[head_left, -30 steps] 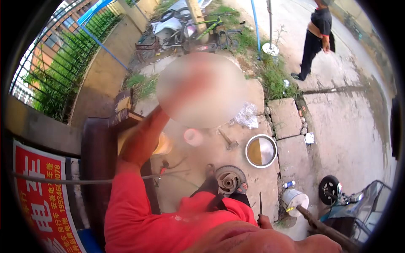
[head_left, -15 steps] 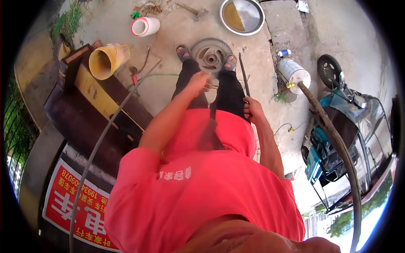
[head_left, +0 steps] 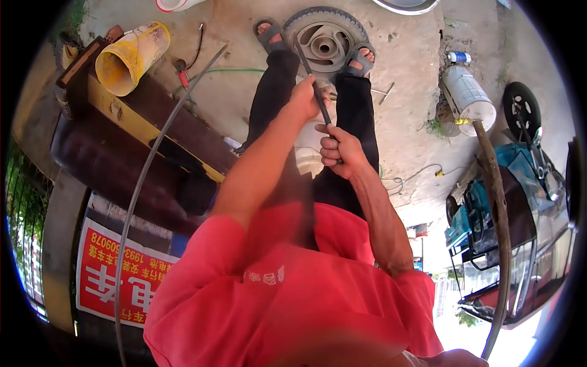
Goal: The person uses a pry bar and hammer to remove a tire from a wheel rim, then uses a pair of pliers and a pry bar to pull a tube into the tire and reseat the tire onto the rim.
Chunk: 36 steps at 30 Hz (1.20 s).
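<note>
A wheel with its tyre (head_left: 324, 48) lies flat on the ground between my sandalled feet. My right hand (head_left: 340, 150) is closed round the lower end of a long dark pry bar (head_left: 323, 105). Farther up the same bar my left hand (head_left: 307, 99) is closed on it, its fingers partly hidden. The bar slants up and to the left, and its far tip overlaps the wheel's left side in the view; whether it touches is unclear. Below my hands, a pale rounded object shows partly between my legs.
To the left are a yellow bucket (head_left: 131, 58) and a worn dark sofa (head_left: 122, 153). A metal basin (head_left: 408, 5) is at the top edge. On the right are a white bucket (head_left: 468, 95), a wooden pole (head_left: 498, 214) and a three-wheeled vehicle (head_left: 507, 202). A T-handled tool (head_left: 384, 93) lies nearby.
My right hand has brought the pry bar from beside my right leg to the middle. My left hand has taken hold of it too. The view has shifted, with the wheel now higher.
</note>
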Available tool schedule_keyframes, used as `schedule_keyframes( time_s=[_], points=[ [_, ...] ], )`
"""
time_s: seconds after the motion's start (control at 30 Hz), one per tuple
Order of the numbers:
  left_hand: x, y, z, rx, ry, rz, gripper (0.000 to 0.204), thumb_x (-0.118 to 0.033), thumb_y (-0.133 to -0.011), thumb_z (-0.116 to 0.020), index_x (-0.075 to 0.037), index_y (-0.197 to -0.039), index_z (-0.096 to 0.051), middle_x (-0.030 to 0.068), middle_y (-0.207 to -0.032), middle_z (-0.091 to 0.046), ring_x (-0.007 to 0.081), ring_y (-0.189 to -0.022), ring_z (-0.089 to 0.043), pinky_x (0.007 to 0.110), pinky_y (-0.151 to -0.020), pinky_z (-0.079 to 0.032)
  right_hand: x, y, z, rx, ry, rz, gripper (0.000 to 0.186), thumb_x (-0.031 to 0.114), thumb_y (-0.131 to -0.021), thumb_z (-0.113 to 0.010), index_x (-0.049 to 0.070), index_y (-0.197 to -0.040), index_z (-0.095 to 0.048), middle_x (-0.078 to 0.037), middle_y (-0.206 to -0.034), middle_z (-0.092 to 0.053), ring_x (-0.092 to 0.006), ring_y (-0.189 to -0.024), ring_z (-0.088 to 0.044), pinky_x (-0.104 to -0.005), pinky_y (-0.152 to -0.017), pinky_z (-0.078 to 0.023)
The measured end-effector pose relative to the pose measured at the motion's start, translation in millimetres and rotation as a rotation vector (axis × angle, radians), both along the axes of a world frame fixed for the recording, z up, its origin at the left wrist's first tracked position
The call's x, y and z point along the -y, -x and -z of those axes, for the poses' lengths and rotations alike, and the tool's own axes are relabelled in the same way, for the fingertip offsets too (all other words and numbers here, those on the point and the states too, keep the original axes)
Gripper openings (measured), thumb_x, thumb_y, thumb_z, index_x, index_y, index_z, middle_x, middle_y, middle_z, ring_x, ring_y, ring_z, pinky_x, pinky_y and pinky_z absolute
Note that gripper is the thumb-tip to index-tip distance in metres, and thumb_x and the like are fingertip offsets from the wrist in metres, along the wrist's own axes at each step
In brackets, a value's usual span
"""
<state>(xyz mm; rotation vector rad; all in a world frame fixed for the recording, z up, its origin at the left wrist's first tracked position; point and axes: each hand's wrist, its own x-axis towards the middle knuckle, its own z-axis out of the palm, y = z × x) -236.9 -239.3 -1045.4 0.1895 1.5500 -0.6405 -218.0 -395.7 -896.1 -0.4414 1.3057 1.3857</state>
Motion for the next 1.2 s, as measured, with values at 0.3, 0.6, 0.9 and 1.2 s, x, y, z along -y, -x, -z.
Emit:
schedule_keyframes(
  time_s=[0.3,0.6,0.9,1.2],
  points=[
    [-2,-35,63,-0.09,-0.175,0.113,0.033,-0.032,-0.112,-0.039,-0.003,-0.1,-0.05,0.0125,-0.082,-0.057,0.0176,-0.057,-0.046,0.035,-0.052,-0.038,-16,7,81,-0.25,-0.127,0.62,0.037,0.034,-0.112,-0.038,0.007,-0.123,-0.061,0.009,-0.064,-0.036,-0.0043,-0.047,-0.031,-0.0229,-0.048,-0.03],
    [-6,-42,86,-0.141,-0.276,0.433,0.024,-0.027,-0.106,-0.048,-0.003,-0.101,-0.05,0.0108,-0.078,-0.058,0.0157,-0.049,-0.042,0.035,-0.043,-0.034,-36,12,93,-0.319,-0.119,0.752,0.041,0.036,-0.113,-0.034,0.007,-0.121,-0.063,0.008,-0.062,-0.036,-0.0065,-0.045,-0.031,-0.0258,-0.047,-0.031],
    [-7,-55,86,-0.14,-0.347,0.613,0.023,-0.025,-0.103,-0.048,-0.003,-0.106,-0.051,0.0116,-0.079,-0.058,0.0158,-0.049,-0.042,0.035,-0.042,-0.035,-46,10,97,-0.276,-0.114,0.778,0.041,0.037,-0.113,-0.033,0.006,-0.121,-0.06,0.008,-0.062,-0.036,-0.0066,-0.044,-0.031,-0.025,-0.047,-0.031],
    [-50,-54,97,-0.121,-0.248,0.819,0.031,-0.032,-0.108,-0.049,-0.003,-0.099,-0.053,0.0079,-0.077,-0.056,0.0149,-0.05,-0.042,0.035,-0.045,-0.034,-104,-8,88,-0.262,0.027,0.564,0.036,0.041,-0.112,-0.038,0.009,-0.114,-0.055,0.007,-0.06,-0.03,-0.0082,-0.045,-0.026,-0.0269,-0.045,-0.027]
  ],
)
